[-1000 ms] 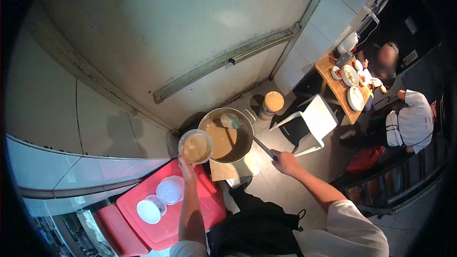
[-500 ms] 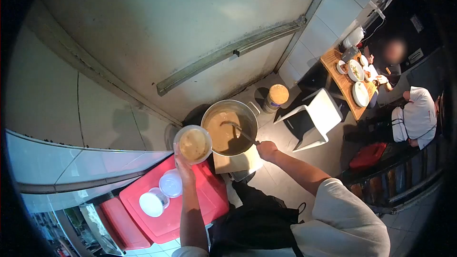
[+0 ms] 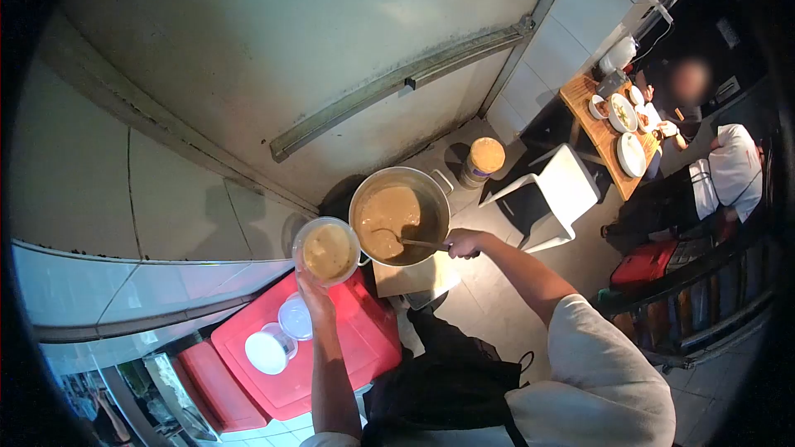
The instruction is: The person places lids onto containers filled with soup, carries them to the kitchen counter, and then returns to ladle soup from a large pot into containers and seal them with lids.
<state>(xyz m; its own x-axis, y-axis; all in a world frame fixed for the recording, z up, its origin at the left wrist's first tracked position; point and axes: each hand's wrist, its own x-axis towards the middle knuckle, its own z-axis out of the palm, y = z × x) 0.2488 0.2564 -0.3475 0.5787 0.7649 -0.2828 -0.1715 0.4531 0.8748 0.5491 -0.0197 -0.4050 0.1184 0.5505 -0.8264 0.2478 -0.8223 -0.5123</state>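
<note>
My left hand (image 3: pixel 315 294) is closed around a clear round plastic tub (image 3: pixel 328 252) partly filled with light brown sauce. It holds the tub beside the left rim of a large metal pot (image 3: pixel 436 205). My right hand (image 3: pixel 465 242) grips the handle of a ladle (image 3: pixel 424 244). The ladle's bowl dips into the brown sauce (image 3: pixel 393 205) inside the pot, near the pot's near left side. Below the pot, a light board (image 3: pixel 402 280) shows. Two stacks of clear or white plastic tubs (image 3: pixel 267 351) rest on a red surface (image 3: pixel 360 348) under my left forearm.
A jar with a yellowish top (image 3: pixel 487 156) stands on the floor right of the pot. Beyond it is a white chair (image 3: pixel 567 186). Bowls and a seated person are at a wooden table (image 3: pixel 596 126); another person (image 3: pixel 737 170) sits at far right. A metal panel (image 3: pixel 331 50) rises behind the pot.
The ladle's bowl has swung toward the near left side of the pot and lower into the sauce. My left hand and the tub have shifted slightly left. The person at far right leans differently.
</note>
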